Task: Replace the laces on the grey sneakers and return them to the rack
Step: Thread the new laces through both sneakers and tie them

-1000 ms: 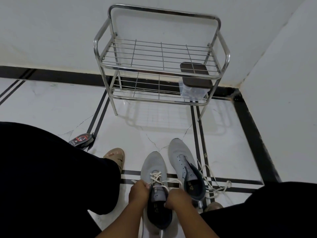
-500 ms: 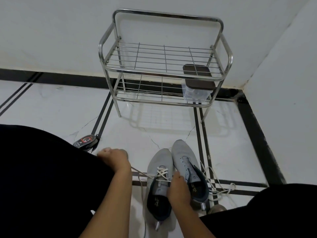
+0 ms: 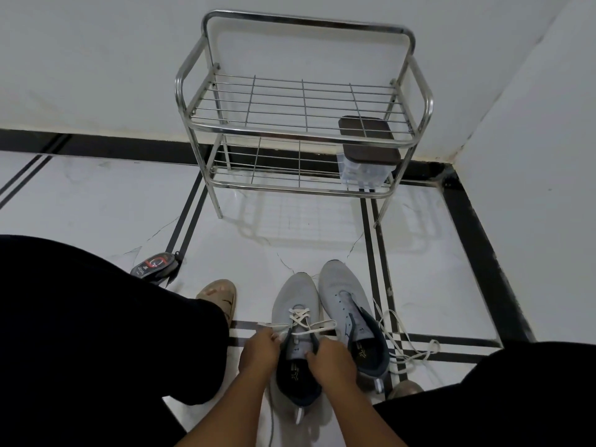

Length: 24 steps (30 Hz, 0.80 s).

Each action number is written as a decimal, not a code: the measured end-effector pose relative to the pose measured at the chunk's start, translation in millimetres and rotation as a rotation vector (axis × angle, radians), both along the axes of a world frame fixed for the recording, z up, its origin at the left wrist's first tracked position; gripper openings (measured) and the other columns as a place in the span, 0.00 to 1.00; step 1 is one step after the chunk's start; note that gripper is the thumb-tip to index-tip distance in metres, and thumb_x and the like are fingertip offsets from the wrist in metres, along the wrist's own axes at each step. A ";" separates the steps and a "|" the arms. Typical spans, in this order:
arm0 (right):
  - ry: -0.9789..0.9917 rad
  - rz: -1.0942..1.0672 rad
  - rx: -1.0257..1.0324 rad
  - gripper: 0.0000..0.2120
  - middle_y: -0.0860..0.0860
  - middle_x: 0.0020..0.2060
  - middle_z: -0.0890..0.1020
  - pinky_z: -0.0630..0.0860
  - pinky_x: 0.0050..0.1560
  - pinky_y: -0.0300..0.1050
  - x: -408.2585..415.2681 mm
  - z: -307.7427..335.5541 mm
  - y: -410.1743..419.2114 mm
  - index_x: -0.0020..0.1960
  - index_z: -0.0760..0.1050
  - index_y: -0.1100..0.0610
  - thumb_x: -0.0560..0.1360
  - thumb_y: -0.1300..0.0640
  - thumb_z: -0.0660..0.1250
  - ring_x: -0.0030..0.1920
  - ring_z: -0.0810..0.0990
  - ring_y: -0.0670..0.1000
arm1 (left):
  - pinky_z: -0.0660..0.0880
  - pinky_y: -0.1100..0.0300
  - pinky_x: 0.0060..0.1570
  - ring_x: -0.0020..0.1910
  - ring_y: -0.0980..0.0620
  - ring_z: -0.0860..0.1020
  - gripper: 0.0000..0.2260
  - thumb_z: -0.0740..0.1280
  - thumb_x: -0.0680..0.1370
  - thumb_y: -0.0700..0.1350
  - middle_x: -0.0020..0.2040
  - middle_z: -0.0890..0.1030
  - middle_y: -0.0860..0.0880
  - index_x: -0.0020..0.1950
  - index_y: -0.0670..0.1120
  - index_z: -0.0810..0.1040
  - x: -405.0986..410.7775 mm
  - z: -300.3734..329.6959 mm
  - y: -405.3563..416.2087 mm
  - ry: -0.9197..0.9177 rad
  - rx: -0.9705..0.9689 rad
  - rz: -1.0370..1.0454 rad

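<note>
Two grey sneakers stand side by side on the floor between my legs. The left sneaker [image 3: 295, 296] has a white lace [image 3: 301, 319] crossed through its front eyelets. My left hand [image 3: 259, 353] pinches one lace end at the shoe's left side. My right hand [image 3: 332, 358] grips the tongue and right edge of the same shoe. The right sneaker [image 3: 342, 285] has no lace in it; a loose white lace [image 3: 403, 341] lies on the floor beside it. The steel rack [image 3: 303, 124] stands ahead against the wall.
A clear box with a dark lid [image 3: 367, 156] sits on the rack's lower shelf at the right. A small dark pouch [image 3: 154, 262] lies on the floor to the left. My bare foot [image 3: 219, 293] rests near the left sneaker. Walls meet in a corner at the right.
My left hand, which had pulled the lace out to the left, has come back to the left sneaker. Both hands are together at its eyelets again.
</note>
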State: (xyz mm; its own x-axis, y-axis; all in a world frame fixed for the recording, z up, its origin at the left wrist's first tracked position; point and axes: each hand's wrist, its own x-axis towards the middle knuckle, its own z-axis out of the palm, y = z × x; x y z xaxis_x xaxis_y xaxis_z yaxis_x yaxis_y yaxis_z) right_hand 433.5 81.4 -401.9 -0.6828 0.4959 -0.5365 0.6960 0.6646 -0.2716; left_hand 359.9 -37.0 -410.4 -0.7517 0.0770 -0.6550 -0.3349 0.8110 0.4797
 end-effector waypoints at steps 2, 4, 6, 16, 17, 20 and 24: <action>0.034 -0.008 -0.013 0.15 0.54 0.58 0.80 0.75 0.57 0.47 -3.3 -0.5 -1.3 0.62 0.76 0.54 0.81 0.50 0.57 0.59 0.78 0.55 | 0.74 0.52 0.56 0.57 0.40 0.77 0.09 0.58 0.80 0.42 0.58 0.78 0.37 0.51 0.39 0.75 -10.6 8.2 3.5 -0.046 0.217 0.406; 0.040 -0.059 -0.031 0.16 0.55 0.58 0.80 0.75 0.56 0.47 -4.5 0.5 0.2 0.61 0.77 0.55 0.81 0.50 0.56 0.59 0.78 0.56 | 0.74 0.47 0.59 0.58 0.36 0.77 0.08 0.56 0.80 0.36 0.60 0.76 0.34 0.44 0.37 0.72 -26.4 15.3 -2.4 -0.130 0.489 0.861; 0.028 -0.085 -0.029 0.16 0.55 0.57 0.80 0.75 0.54 0.47 -3.9 -0.2 3.0 0.59 0.77 0.57 0.81 0.49 0.56 0.58 0.79 0.57 | 0.76 0.54 0.45 0.43 0.41 0.78 0.10 0.54 0.80 0.36 0.51 0.77 0.34 0.49 0.35 0.74 -41.2 19.0 -16.0 -0.109 0.647 1.129; 0.006 -0.046 0.015 0.15 0.54 0.57 0.80 0.76 0.53 0.46 -5.8 -1.2 5.3 0.60 0.77 0.56 0.81 0.50 0.58 0.57 0.79 0.55 | 0.73 0.55 0.58 0.61 0.41 0.76 0.15 0.59 0.81 0.49 0.65 0.75 0.40 0.63 0.43 0.75 -6.8 3.5 0.3 -0.094 -0.164 -0.260; 0.001 -0.042 0.023 0.14 0.54 0.57 0.80 0.76 0.53 0.46 -5.3 -1.6 5.3 0.60 0.77 0.56 0.81 0.51 0.58 0.57 0.79 0.55 | 0.73 0.54 0.60 0.63 0.41 0.75 0.16 0.58 0.81 0.48 0.66 0.75 0.40 0.65 0.42 0.73 -7.5 4.2 -0.1 -0.103 -0.181 -0.245; -0.001 -0.020 0.032 0.13 0.53 0.57 0.80 0.76 0.53 0.46 -4.0 -3.1 2.4 0.59 0.77 0.55 0.81 0.52 0.58 0.57 0.79 0.54 | 0.72 0.52 0.61 0.64 0.42 0.74 0.17 0.56 0.81 0.46 0.66 0.75 0.41 0.67 0.43 0.72 -7.6 5.8 -3.4 -0.053 -0.210 -0.166; 0.007 0.007 0.002 0.13 0.53 0.56 0.80 0.75 0.54 0.46 -5.1 -2.5 3.5 0.58 0.77 0.55 0.81 0.53 0.58 0.57 0.79 0.54 | 0.72 0.52 0.59 0.64 0.43 0.72 0.15 0.59 0.78 0.46 0.65 0.72 0.45 0.64 0.46 0.72 -3.3 10.4 -5.7 0.177 -0.262 -0.141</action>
